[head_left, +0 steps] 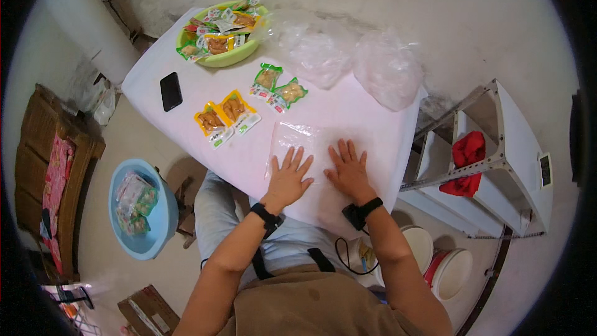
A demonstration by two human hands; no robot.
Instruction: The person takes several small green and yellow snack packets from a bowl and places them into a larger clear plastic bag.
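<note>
A flat clear plastic bag (pixel 295 136) lies on the white-covered table (pixel 373 123) close to me. My left hand (pixel 288 179) rests palm down on its near part, fingers spread. Palm down at the bag's right side is my right hand (pixel 350 170), its fingers also apart. Beyond the bag, to the left, two yellow-edged snack packets (pixel 233 107) lie side by side. Farther back are two green-edged snack packets (pixel 290 92). A light green basin (pixel 228 58) heaped with similar packets stands at the table's far left.
Bundles of clear plastic bags (pixel 317 51) sit along the far edge. A black smartphone (pixel 171 92) lies at the left. On the floor, a blue basin (pixel 163 238) holds filled clear bags. A metal-framed shelf (pixel 522 149) with a red cloth (pixel 468 149) and lidded buckets (pixel 451 274) are at the right.
</note>
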